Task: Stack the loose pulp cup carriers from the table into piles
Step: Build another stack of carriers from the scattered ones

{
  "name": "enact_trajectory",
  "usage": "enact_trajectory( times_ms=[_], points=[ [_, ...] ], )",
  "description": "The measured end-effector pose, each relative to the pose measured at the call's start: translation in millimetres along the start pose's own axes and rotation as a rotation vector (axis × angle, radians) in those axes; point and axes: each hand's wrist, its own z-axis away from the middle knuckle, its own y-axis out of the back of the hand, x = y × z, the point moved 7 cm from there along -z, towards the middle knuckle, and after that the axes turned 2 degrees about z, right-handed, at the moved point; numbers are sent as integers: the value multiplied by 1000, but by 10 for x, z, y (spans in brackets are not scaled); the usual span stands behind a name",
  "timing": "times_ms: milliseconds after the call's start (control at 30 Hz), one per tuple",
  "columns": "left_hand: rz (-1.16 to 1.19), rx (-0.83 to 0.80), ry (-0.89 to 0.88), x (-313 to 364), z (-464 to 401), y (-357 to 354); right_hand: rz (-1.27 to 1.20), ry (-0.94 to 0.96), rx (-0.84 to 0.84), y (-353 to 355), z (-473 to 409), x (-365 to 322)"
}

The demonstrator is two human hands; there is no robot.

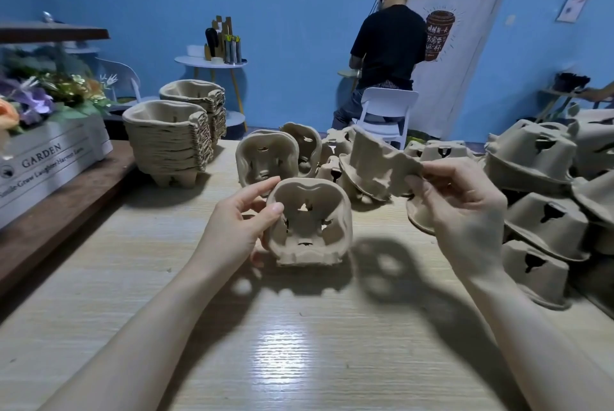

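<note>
Head view shows the left hand pinching the left rim of a brown moulded-pulp cup carrier, tilted with its hollow facing the camera, just above the pale wood-grain table. The right hand pinches the edge of a second pulp carrier, lifted just right of centre. Loose carriers lie heaped to the right and far centre. Two tall nested piles stand far left, beside a grey flower crate.
</note>
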Motion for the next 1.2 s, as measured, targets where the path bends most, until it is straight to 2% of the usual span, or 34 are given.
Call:
enact_trajectory(
  times_ms=[167,367,533,700,1033,1200],
  points=[
    [16,12,18,-18,1,5,32,345,-104,-224,192,-476],
    [64,-42,81,-57,6,-15,221,579,-335,-542,384,-541],
    [68,-32,112,-68,3,8,282,599,-434,-608,435,-466],
    [83,-17,166,-102,11,38,209,540,-610,-729,502,-362],
    [44,38,158,-36,21,40,195,442,-651,-831,576,-304],
    [-124,-11,141,-78,36,40,161,426,-633,-816,559,-318]
  ],
)
